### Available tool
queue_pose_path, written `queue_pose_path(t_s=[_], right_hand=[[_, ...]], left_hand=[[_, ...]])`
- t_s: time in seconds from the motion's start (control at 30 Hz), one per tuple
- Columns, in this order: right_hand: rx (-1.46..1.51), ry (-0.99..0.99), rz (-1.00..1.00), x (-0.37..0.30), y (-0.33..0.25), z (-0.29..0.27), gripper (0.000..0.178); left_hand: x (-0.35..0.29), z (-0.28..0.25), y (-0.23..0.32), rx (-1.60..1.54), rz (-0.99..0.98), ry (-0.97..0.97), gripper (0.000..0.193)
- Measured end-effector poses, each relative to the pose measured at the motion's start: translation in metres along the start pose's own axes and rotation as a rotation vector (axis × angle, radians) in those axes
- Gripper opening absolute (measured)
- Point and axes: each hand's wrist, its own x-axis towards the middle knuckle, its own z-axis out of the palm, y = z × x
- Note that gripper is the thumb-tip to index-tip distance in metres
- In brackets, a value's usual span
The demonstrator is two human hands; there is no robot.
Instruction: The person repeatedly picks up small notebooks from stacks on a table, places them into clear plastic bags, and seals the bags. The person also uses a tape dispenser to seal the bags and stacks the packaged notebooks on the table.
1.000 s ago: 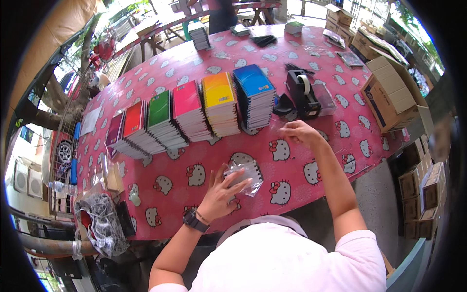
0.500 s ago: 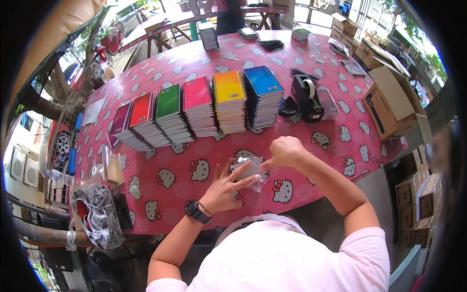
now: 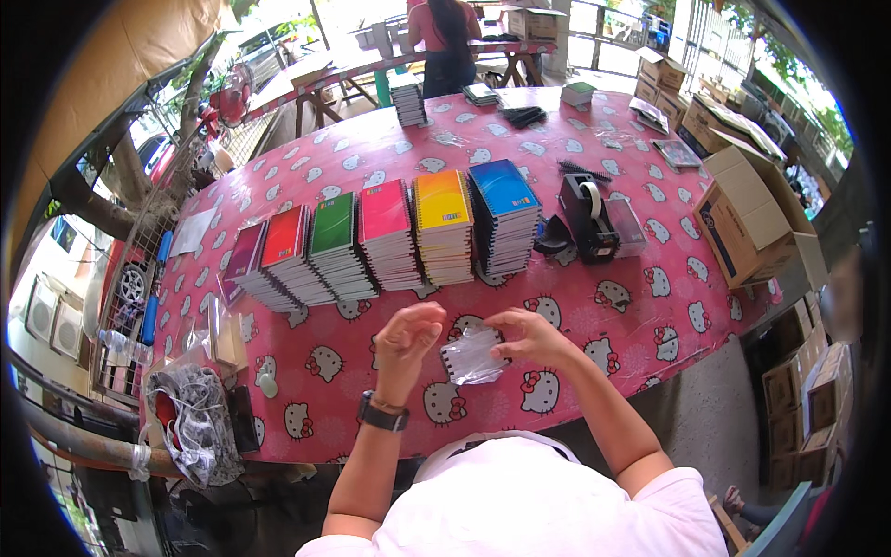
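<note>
A small spiral-bound notebook in clear plastic wrap lies on the pink table in front of me, its dark coil toward the left. My right hand is at its right edge, thumb touching the plastic and index finger held apart near the far corner. Raised just left of the notebook is my left hand, its fingers curled together. Whether anything small is between them is hidden. A dark watch is on my left wrist. Beyond my hands, stacks of spiral notebooks stand in a row, from purple to blue.
A black tape dispenser stands right of the blue stack. An open cardboard box sits at the right table edge. At the left are a patterned cloth bag and a small pale bottle. Another person stands beyond the table.
My left hand has lifted off the wrapped notebook and curled. My right hand has opened from a fist and come down to its right edge. The view has tilted up slightly.
</note>
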Motion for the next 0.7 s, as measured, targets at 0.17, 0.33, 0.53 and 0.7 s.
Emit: queue_pose_path(t_s=[0.17, 0.33, 0.53, 0.7], right_hand=[[-0.199, -0.049, -0.334, 0.037, -0.035, 0.004, 0.031], [0.283, 0.089, -0.067, 0.03, -0.044, -0.019, 0.03], [-0.135, 0.051, -0.177, 0.015, -0.015, 0.01, 0.023], [-0.247, 0.137, -0.482, 0.009, -0.002, 0.016, 0.018]], left_hand=[[-0.026, -0.003, -0.028, 0.177, -0.344, -0.142, 0.027], [-0.013, 0.009, -0.028, 0.41, 0.089, -0.073, 0.019], [-0.001, 0.003, -0.002, 0.448, 0.237, 0.042, 0.046], [-0.015, -0.011, -0.029, 0.197, -0.249, -0.367, 0.063]])
